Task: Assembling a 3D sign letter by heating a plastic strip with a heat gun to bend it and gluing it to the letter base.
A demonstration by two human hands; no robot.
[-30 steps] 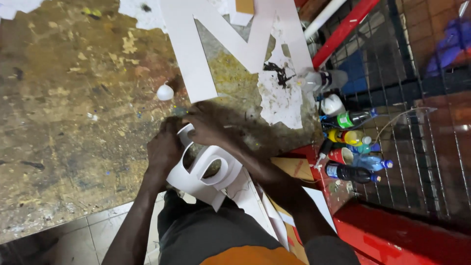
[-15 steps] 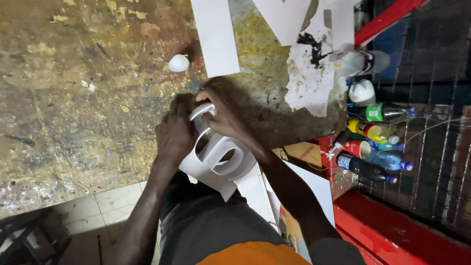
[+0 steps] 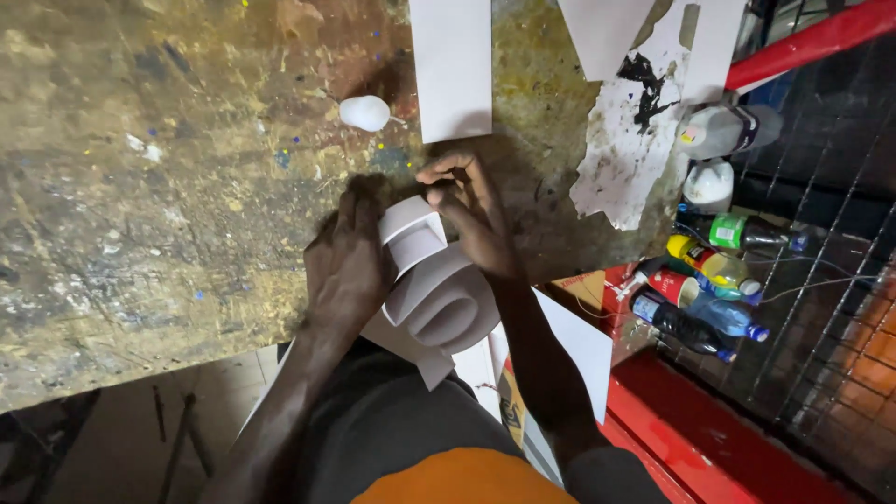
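At table edge: white foam shape (image 3: 434, 289) between left hand (image 3: 347, 261) and right hand (image 3: 471, 210), both gripping it.

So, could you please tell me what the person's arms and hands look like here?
Both arms are bare up to the elbows at least, with no sleeves, gloves, watch or rings visible on the left hand or the right hand. The nails look short.

Worktable layout
Foam letter (image 3: 434, 289) at the table's (image 3: 140, 215) near edge between both hands; bottles (image 3: 709, 280) right; small bulb (image 3: 364, 113) beyond.
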